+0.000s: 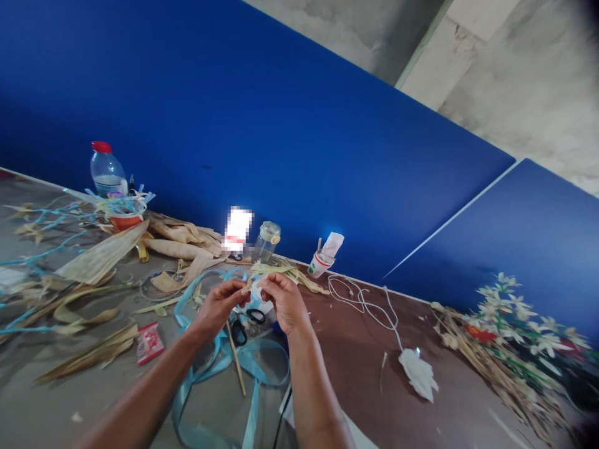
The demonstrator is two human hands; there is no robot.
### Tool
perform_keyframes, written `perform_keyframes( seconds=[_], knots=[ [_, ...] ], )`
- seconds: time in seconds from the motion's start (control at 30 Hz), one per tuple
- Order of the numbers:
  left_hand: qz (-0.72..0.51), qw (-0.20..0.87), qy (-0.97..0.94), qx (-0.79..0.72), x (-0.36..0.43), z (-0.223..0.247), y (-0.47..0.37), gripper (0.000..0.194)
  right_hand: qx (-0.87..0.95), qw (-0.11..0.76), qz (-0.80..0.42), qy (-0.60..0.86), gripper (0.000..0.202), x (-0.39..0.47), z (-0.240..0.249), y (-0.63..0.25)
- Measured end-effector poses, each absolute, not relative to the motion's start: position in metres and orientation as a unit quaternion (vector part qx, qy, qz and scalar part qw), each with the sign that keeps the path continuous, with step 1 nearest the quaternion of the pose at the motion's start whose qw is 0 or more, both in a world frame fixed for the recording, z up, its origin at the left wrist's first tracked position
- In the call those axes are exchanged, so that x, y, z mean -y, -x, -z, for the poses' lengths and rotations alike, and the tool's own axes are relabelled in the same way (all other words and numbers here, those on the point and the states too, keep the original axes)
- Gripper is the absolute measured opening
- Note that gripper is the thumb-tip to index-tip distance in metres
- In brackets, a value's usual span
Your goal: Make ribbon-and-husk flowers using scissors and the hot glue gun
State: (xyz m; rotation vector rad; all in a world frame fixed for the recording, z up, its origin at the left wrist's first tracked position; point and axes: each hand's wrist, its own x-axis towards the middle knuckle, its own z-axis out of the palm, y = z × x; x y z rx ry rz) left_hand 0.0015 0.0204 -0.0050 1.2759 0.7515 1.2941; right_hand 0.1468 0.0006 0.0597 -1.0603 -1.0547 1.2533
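At the left, a grey tabletop (107, 399), littered with dried corn husks (105, 252); near the back edge, a clear plastic bottle (107, 171) with a red cap, upright. Farther forward, a red-and-pink packet (150, 343). Across the whole back, blue partition panels (281, 125) with a pale seam toward the right. Around the middle, loops of light-blue ribbon (253, 415), a thin stick (238, 368) and black-handled scissors (238, 337); behind, a clear lidded drinking cup (266, 243). Farther right, a brown surface (346, 349) with a paper cup (318, 267) and a white cable (390, 305). At the far right, white artificial flowers (528, 312) beside dried stalks (491, 368); overhead, a bare concrete wall (538, 93).

In mid-air above the ribbon and scissors, a small husk piece (248, 284), pinched by thumb and fingers of the left hand (223, 300). Long axis roughly upright in view, narrow end up; finer detail too small to make out. Just beside, the right hand (284, 300), fingers curled, thumb near forefinger; impossible to tell whether gripping anything.
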Motion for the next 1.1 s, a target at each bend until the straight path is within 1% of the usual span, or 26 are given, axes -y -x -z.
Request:
perform_keyframes(
  seconds=[0.1, 0.23, 0.5, 0.77, 1.1],
  knots=[
    [-0.545, 0.562, -0.539, -0.312, -0.0204, 0.0065, -0.0015, 0.024, 0.485, 0.549, -0.487, 0.475, 0.014, 0.0014, -0.0607, -0.1455],
    [-0.551, 0.562, -0.539, -0.299, -0.0213, 0.0093, -0.0016, 0.023, 0.506, 0.544, -0.458, 0.488, 0.014, 0.0022, -0.0604, -0.1457],
    [-0.548, 0.555, -0.549, -0.3, -0.02, 0.0076, -0.0001, 0.021, 0.503, 0.541, -0.46, 0.492, 0.015, 0.001, -0.0594, -0.145],
    [-0.552, 0.564, -0.545, -0.283, -0.0189, 0.0047, -0.0007, 0.02, 0.509, 0.514, -0.469, 0.508, 0.015, 0.001, -0.0597, -0.1439],
    [-0.558, 0.625, -0.493, -0.235, -0.0178, 0.0046, -0.0018, 0.017, 0.52, 0.511, -0.452, 0.514, 0.017, -0.0003, -0.056, -0.145]
  ],
)
